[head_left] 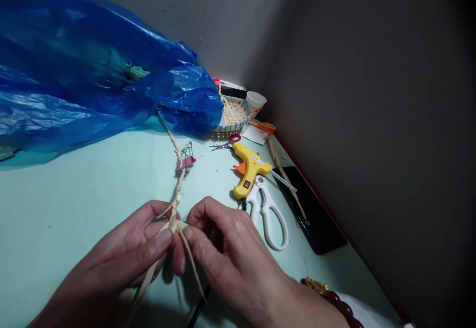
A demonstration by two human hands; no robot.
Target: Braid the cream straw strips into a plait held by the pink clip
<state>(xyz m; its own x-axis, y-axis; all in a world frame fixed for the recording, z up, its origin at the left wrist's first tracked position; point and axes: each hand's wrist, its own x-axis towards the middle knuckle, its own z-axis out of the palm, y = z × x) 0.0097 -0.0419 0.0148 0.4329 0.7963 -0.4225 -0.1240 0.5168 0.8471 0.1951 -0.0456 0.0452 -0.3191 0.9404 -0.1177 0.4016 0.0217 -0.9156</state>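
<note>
A pale straw braid (180,185) runs from under the blue bag down to my hands. A pink binder clip (186,163) grips it partway along. At the braid's lower end, my left hand (139,251) pinches the strands between thumb and fingers. My right hand (230,253) is closed beside it, with thumb and forefinger pinching one flat strand pulled out to the right. Loose strands (192,261) hang below the fingers, one toward the lower left and one toward the lower right. The fingertips of my right hand are partly hidden.
A blue plastic bag (92,65) covers the back left of the table (92,194). To the right lie a yellow glue gun (251,166), white-handled scissors (275,224) and a black phone-like slab (316,214). Behind are a woven basket (236,112), small scissors (235,138) and a paper cup (256,99).
</note>
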